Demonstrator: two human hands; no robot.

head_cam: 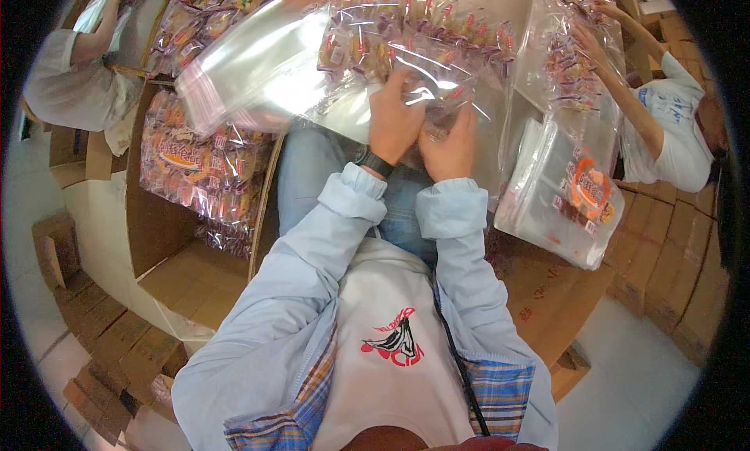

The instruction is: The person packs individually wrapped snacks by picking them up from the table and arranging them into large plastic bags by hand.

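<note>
A large clear plastic bag (275,70) lies before me, with many small wrapped food packets (366,43) in rows at its far part. My left hand (398,114), with a black watch on the wrist, is at the near edge of these rows, its fingertips on a packet. Beside it, my right hand (451,137) has its fingers curled against the same packet (439,102) under glossy film. The film's glare hides part of the fingertips. Both hands are above my lap.
A cardboard box (193,275) at left holds bags of packets (202,164). A stack of flat printed plastic bags (556,187) lies at right. Co-workers sit on both sides; the right one's hands (592,46) touch bagged packets. Cardboard boxes (662,246) cover the floor at right.
</note>
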